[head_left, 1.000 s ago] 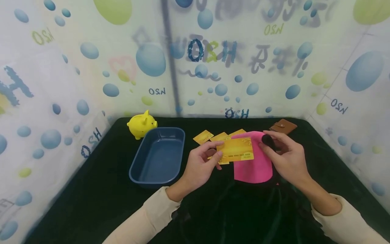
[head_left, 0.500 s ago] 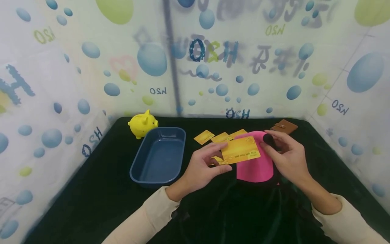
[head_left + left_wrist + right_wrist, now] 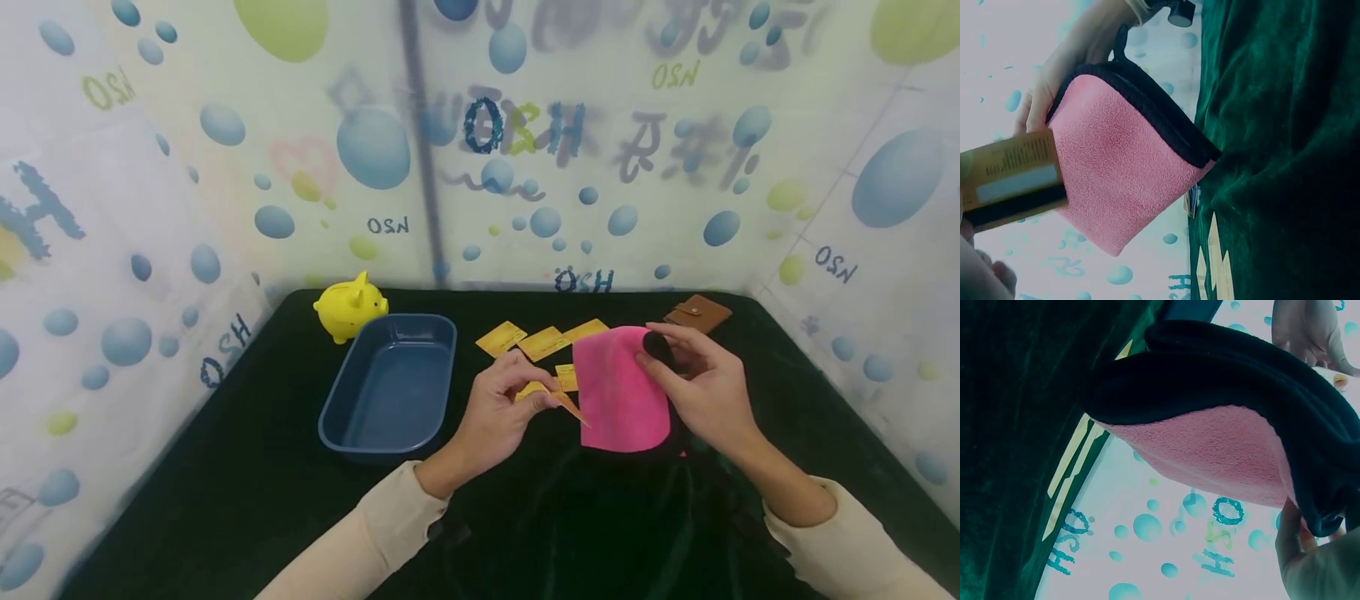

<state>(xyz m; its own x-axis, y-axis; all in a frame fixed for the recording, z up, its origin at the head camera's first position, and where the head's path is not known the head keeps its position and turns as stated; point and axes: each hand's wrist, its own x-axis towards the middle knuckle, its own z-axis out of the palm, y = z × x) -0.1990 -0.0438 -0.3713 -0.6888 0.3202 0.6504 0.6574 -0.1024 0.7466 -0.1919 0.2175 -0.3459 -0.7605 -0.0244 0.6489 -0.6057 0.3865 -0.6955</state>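
Between thumb and fingers, my left hand (image 3: 495,408) pinches a yellow bank card (image 3: 572,408), which appears nearly edge-on from the head. The left wrist view shows the dark stripe and pale strip on that card (image 3: 1019,181). Close to the card's far end hangs a folded pink cloth (image 3: 618,396) with thick black edging. My right hand (image 3: 705,383) grips this cloth by its black-edged upper right part. In the right wrist view, the black border (image 3: 1210,375) curves over the pink side. Whether card and cloth touch, I cannot tell.
Several yellow cards (image 3: 501,339) lie on the dark green tablecloth (image 3: 247,483) behind my hands. A blue tray (image 3: 382,392) stands to the left, with a yellow piggy bank (image 3: 347,310) behind it. A brown wallet (image 3: 699,312) lies at the back right.
The card has turned from face-on to nearly edge-on, its free end now lower. My left fingers have closed from a spread hold to a pinch. The right hand and cloth have barely moved.
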